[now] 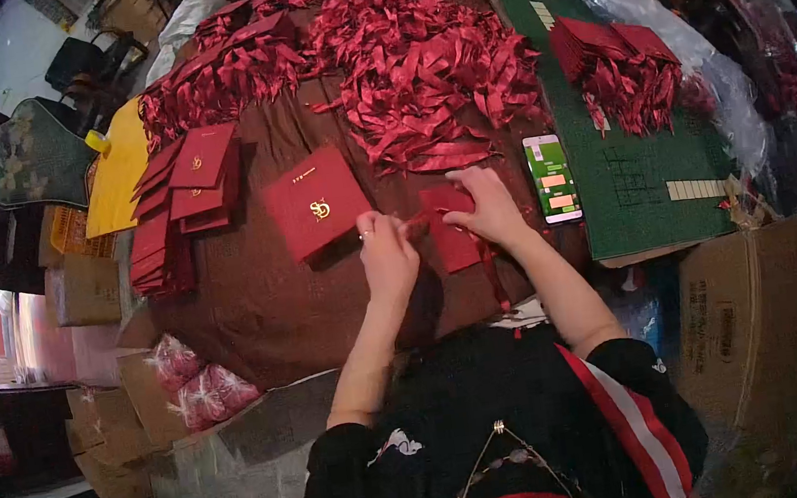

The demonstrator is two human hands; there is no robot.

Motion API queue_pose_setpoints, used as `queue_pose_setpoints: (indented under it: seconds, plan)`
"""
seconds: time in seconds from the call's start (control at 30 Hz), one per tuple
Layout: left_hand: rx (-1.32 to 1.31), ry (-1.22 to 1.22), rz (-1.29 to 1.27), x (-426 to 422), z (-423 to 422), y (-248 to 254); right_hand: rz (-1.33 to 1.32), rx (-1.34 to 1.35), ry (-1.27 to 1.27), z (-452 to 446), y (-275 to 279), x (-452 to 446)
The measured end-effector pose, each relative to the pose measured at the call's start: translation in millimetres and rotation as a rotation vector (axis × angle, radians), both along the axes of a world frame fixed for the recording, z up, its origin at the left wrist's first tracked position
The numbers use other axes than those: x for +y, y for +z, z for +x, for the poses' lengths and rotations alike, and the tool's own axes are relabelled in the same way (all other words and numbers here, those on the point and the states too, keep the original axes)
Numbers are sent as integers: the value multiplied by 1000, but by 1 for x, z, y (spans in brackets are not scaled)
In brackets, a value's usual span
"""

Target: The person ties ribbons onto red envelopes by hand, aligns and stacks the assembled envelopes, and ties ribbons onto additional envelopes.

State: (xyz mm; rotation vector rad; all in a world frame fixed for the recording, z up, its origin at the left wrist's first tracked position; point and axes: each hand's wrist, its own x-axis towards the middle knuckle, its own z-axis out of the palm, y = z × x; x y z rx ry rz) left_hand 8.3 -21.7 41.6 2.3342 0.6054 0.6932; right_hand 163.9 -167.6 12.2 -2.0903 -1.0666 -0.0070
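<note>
A small dark-red card or pouch (455, 245) lies on the brown cloth in front of me, a ribbon end trailing below its right side. My right hand (493, 206) grips it near the top, thumb and fingers curved over it. Pinched in my left hand (387, 250) is a thin red ribbon (415, 224) that stretches toward the right hand; its far end is hidden by the fingers. Just beyond the left hand sits a larger square red box or folder (317, 204) with a gold monogram.
A big heap of red ribbons (421, 67) lies ahead. Stacked red pouches (201, 179) stand at left, more with ribbons (619, 63) on the green cutting mat (646, 159). A lit phone (552, 178) is right of my hand. A cardboard box (751, 325) stands lower right.
</note>
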Motion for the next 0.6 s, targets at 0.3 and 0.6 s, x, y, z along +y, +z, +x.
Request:
queue_pose_setpoints:
  seconds: [0.3, 0.6]
  plan:
    - [-210, 156, -47, -14, -36, -6, -28, -68, -62, -7, -1, 3]
    - [243, -112, 127, -24, -1, -18, 94, -226, 267, 12, 32, -41]
